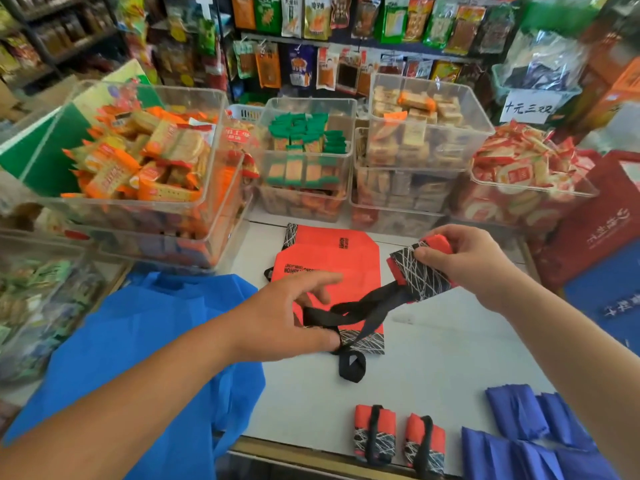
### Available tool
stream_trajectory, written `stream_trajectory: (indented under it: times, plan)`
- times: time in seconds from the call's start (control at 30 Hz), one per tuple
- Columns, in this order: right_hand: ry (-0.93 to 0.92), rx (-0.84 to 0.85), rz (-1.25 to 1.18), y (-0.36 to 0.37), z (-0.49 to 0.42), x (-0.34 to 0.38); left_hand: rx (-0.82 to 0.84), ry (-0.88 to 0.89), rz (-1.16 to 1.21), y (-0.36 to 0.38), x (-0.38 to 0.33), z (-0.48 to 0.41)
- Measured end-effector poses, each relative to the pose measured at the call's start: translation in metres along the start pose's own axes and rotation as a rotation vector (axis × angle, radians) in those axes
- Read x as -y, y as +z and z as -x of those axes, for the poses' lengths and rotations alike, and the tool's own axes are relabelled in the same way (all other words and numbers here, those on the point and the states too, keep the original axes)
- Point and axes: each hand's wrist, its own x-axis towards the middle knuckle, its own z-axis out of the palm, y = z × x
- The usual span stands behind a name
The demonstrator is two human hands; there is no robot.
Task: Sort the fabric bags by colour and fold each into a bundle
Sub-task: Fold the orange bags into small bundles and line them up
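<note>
1. Head view: the right hand (464,263) gripped the rolled red bag (420,271) above the counter (433,358); the left hand (291,313) pinched its black strap (367,308).
2. Winding that strap tautly around the roll would likely keep it closed.

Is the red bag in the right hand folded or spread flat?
Folded. The red bag is a compact roll gripped by the right hand; its black straps trail loose to the left hand.

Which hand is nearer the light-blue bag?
Left. The left hand pinches black straps just beside the light-blue bag; the right hand grips a rolled red bag farther right.
</note>
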Motion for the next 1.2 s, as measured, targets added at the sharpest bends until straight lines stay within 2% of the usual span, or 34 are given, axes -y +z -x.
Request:
stream_trajectory:
  times: [0.03, 0.13, 0.2, 0.27, 0.37, 0.47, 0.5, 0.73, 0.87, 0.93, 1.03, 1.1, 1.2]
  plan:
    - [0.003, -0.018, -0.012, 0.0, 0.0, 0.001, 0.0, -0.001, -0.109, -0.001, -0.002, 0.0]
    - [0.024, -0.077, -0.085, 0.003, 0.001, 0.003, -0.261, 0.202, -0.375, 0.013, -0.011, -0.01]
    - [0.056, -0.052, -0.166, 0.009, 0.004, 0.007, -0.336, 0.343, -0.586, 0.031, -0.015, -0.025]
    - [0.105, 0.018, -0.249, 0.012, 0.007, 0.01, -0.391, 0.419, -0.69, 0.044, -0.014, -0.041]
    - [0.135, 0.05, -0.276, 0.003, 0.009, 0.008, -0.409, 0.45, -0.512, 0.039, -0.013, -0.041]
    - [0.151, 0.002, -0.257, -0.013, 0.008, 0.0, -0.235, 0.313, -0.092, 0.024, -0.022, -0.022]
    - [0.159, -0.006, -0.256, -0.016, 0.009, -0.003, -0.226, 0.284, -0.013, 0.02, -0.025, -0.016]
    - [0.173, 0.066, -0.382, -0.012, 0.019, -0.016, -0.454, 0.216, 0.218, 0.015, -0.036, 0.003]
    - [0.162, 0.076, -0.404, -0.011, 0.028, -0.022, -0.549, 0.136, 0.513, 0.021, -0.039, 0.0]
    - [0.158, 0.07, -0.389, -0.016, 0.033, -0.025, -0.468, 0.05, 0.637, 0.029, -0.04, 0.0]
    - [0.16, 0.063, -0.36, -0.029, 0.036, -0.035, -0.194, -0.021, 0.86, 0.042, -0.043, 0.007]
    - [0.175, 0.051, -0.333, -0.036, 0.036, -0.045, -0.06, -0.022, 0.832, 0.05, -0.044, 0.008]
    - [0.21, 0.06, -0.329, -0.05, 0.036, -0.058, 0.02, -0.048, 0.641, 0.057, -0.045, 0.005]
